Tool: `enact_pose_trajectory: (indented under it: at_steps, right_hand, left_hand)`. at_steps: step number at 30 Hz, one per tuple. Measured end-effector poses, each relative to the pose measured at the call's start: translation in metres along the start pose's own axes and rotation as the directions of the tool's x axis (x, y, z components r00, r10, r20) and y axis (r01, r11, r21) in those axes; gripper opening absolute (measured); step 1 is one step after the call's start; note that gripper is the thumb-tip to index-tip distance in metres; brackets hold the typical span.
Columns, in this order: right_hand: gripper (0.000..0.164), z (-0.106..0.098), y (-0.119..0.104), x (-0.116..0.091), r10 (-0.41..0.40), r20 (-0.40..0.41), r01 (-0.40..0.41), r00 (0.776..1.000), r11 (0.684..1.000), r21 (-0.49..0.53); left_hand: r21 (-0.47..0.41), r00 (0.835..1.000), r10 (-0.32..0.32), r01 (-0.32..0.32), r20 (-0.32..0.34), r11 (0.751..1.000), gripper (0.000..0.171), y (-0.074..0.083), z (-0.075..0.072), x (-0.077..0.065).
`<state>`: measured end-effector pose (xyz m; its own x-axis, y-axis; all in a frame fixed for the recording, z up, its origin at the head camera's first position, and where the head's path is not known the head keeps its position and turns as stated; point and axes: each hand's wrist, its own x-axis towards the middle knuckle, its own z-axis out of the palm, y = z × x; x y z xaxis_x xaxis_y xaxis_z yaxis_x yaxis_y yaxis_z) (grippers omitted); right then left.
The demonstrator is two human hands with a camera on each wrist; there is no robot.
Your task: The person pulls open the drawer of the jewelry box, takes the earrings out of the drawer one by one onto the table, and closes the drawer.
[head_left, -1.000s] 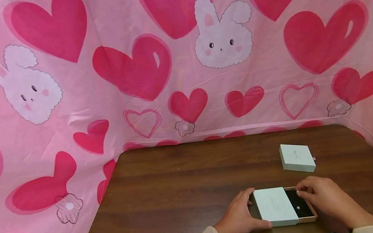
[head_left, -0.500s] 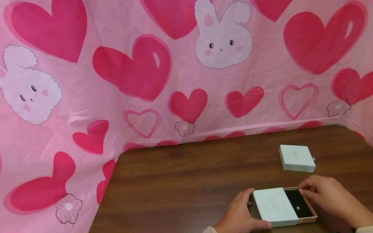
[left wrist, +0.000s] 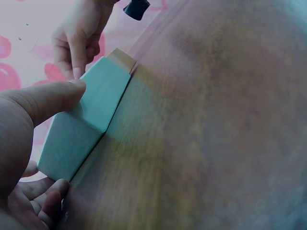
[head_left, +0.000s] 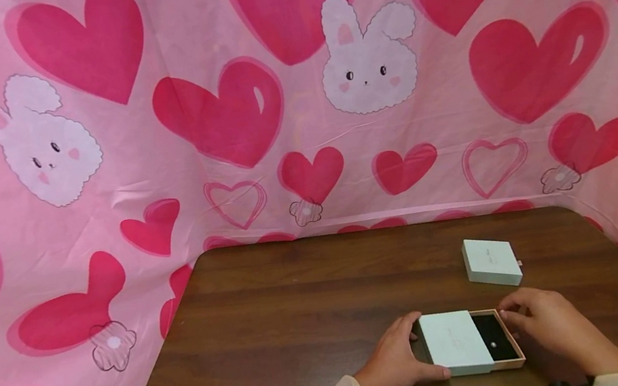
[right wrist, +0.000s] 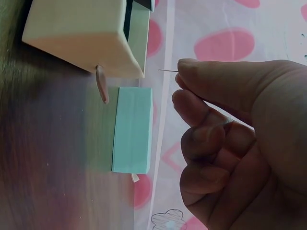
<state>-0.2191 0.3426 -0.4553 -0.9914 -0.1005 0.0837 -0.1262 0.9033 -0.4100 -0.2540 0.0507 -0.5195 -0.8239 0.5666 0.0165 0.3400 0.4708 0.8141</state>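
While the mint drawer box [head_left: 456, 341], lower right in frame, is held by the left hand [head_left: 393, 359], a thin wire [right wrist: 168, 71] is pinched by the right hand [head_left: 541, 321], just right of the drawer [head_left: 508, 365].

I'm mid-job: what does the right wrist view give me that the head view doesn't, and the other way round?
Only the right wrist view: a thin wire-like piece pinched in the right grip, and a pull tab on the end of the drawer.
Only the head view: the left grip holding the part-open box, a small pale bead on the drawer's black lining, and the printed rabbits.
Both: the right grip, the drawer, the closed box, the table and the pink heart-print cloth.
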Motion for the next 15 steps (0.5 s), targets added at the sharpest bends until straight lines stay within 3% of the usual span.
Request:
enact_pose_trajectory:
  at_steps: [15]
  right_hand:
    - [0.006, -0.0019, 0.0062, -0.001, 0.011, -0.016, -0.011, 1.0, 1.0, -0.008]
  left_hand:
    - [0.007, 1.0, -0.004, 0.004, -0.001, 1.0, 0.093, 0.0022, -0.0009, -0.0013]
